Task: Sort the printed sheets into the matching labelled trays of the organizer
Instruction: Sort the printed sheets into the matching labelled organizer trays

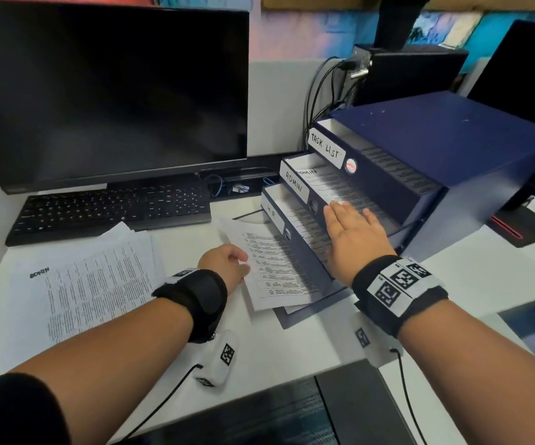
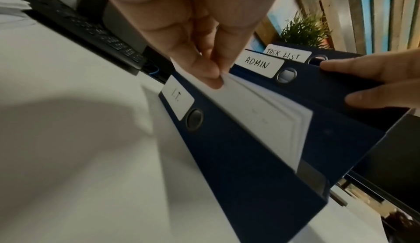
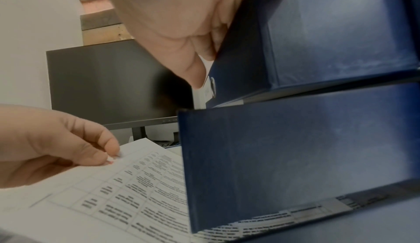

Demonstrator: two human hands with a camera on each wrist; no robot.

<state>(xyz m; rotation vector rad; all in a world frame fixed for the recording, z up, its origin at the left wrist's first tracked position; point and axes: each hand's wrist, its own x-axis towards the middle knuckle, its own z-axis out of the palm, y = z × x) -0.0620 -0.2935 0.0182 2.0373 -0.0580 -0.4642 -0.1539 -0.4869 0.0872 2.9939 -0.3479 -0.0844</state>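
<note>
Both hands busy: my left hand (image 1: 227, 263) pinches a printed sheet (image 1: 272, 271); my right hand (image 1: 353, 232) lies flat-fingered on the organizer (image 1: 436, 149).

Your head camera looks forward and down from above the desk (image 1: 292, 342), wide, taking in both forearms, the monitor (image 1: 108, 88) and the organizer (image 1: 420, 162). Your left wrist camera sits low and close, looking up along the fingers (image 2: 204, 67) at the organizer's labelled fronts (image 2: 259, 63). Your right wrist camera sits tight against the organizer's side (image 3: 295, 148), facing the monitor. All three share the organizer and the sheet (image 1: 272, 268).
</note>
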